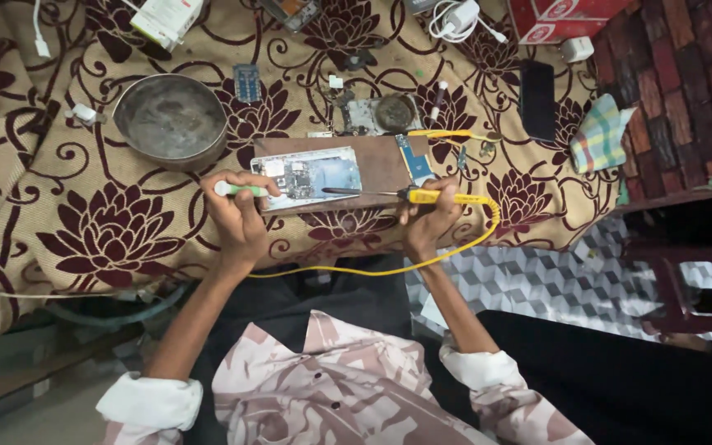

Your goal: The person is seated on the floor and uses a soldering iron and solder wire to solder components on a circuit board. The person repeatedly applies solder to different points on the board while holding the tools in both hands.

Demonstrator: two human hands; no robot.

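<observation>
An opened phone (313, 175) with its circuit board bare lies on a brown wooden board (382, 159) at the table's near edge. My left hand (239, 213) grips a green-and-white tool (238, 189) whose tip touches the phone's left end. My right hand (428, 221) holds a yellow soldering iron (430, 196); its dark metal tip points left and reaches the phone's right edge. The iron's yellow cord (422, 262) loops down across my lap.
A round metal bowl (171, 118) sits left of the board. A dark phone (536, 99), a checked cloth (599, 136), a red box (555, 18), white chargers (460, 16), small phone parts (377, 114) and a blue circuit strip (414, 159) lie on the flowered cloth (109, 231).
</observation>
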